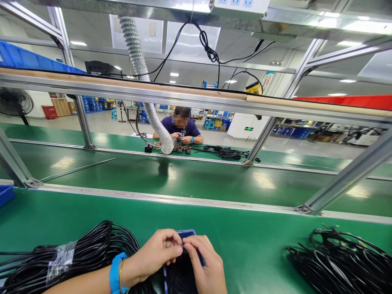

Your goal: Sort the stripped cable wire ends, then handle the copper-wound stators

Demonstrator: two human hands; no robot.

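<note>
My left hand [159,252], with a blue band at its wrist, is closed in a pinch above a blue tray [186,233]. Right beside it, my right hand [206,263] pinches too, and the fingertips of both nearly meet. Something small and dark shows between them, too small to name. Black material lies in the tray below, partly hidden by my hands. Left of my hands is a bundle of black cables [88,251] wrapped with clear plastic. A second pile of black cables [339,261] lies at the right.
An aluminium frame [196,200] crosses behind the green bench [245,232]. A silvery flexible duct [153,118] hangs down beyond it. Across the bench a person [180,126] handles small parts near more black cables [223,152]. A blue bin [5,195] stands at the left edge.
</note>
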